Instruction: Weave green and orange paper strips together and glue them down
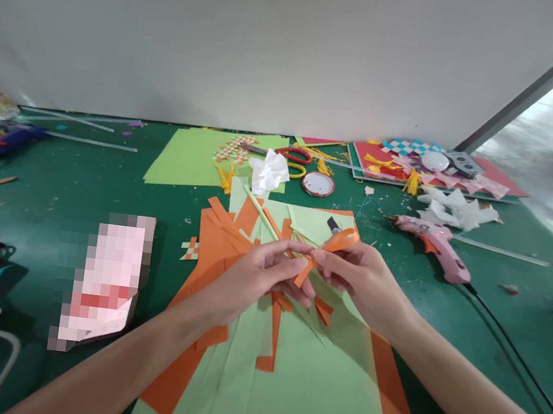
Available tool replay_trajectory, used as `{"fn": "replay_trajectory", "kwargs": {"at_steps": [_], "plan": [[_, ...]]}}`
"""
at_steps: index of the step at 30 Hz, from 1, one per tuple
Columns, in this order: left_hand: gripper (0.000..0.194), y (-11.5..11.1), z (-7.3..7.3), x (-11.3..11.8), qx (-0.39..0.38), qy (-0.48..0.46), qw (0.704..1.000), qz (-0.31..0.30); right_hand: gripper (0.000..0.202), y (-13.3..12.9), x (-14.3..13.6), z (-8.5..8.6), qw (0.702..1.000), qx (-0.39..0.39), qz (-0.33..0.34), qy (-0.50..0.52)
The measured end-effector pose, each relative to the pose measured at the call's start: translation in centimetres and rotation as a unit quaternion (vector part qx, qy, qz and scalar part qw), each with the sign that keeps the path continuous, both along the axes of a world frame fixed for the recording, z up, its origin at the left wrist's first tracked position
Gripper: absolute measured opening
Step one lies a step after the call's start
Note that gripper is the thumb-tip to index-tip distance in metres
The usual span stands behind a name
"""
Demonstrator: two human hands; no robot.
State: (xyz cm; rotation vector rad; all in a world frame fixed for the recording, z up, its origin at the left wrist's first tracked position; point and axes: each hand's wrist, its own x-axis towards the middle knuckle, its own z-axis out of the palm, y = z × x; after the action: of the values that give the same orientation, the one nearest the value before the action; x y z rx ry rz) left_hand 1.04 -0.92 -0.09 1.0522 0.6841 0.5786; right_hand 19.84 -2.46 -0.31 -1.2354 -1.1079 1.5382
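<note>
Green worktop (175, 211): left hand (269, 270) and right hand (357, 268) pinch an orange strip (340, 240) above pale-green sheets (316, 380), presumably to stop its loop springing open, glue gun (438, 245) right of sheets.

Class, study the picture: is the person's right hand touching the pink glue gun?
Apart. The head view, the only one, shows bare green tabletop between the right hand and the pink glue gun.

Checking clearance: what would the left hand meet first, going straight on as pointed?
Beyond the curled orange paper strip it holds, the left hand would probably meet the right hand; depth is unclear.
</note>
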Motion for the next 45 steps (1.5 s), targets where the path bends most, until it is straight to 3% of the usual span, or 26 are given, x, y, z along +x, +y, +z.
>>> {"fn": "replay_trajectory", "kwargs": {"at_steps": [9, 22, 28, 36, 45], "plan": [[0.03, 0.0, 0.0, -0.1, -0.003, 0.002, 1.0, 0.007, 0.03, 0.1, -0.1, 0.1, 1.0, -0.006, -0.004, -0.003], [0.019, -0.7, 0.2, 0.3, 0.167, 0.151, 0.972, 0.067, 0.027, 0.1, -0.1, -0.1, 0.999, 0.022, -0.031, -0.028], [0.021, -0.7, 0.1, 0.3, 0.185, 0.149, 0.97, 0.06, 0.032, 0.0, -0.1, 0.3, 0.996, 0.019, 0.026, -0.081], [0.024, -1.2, -0.2, 0.4, 0.344, 0.268, 0.896, 0.085, 0.032, 0.0, -0.2, 0.1, 0.998, 0.007, 0.017, -0.058], [0.032, -1.2, -0.1, 0.3, 0.347, 0.276, 0.893, 0.08, 0.031, 0.0, -0.3, 0.5, 0.999, -0.007, 0.003, -0.052]]}}
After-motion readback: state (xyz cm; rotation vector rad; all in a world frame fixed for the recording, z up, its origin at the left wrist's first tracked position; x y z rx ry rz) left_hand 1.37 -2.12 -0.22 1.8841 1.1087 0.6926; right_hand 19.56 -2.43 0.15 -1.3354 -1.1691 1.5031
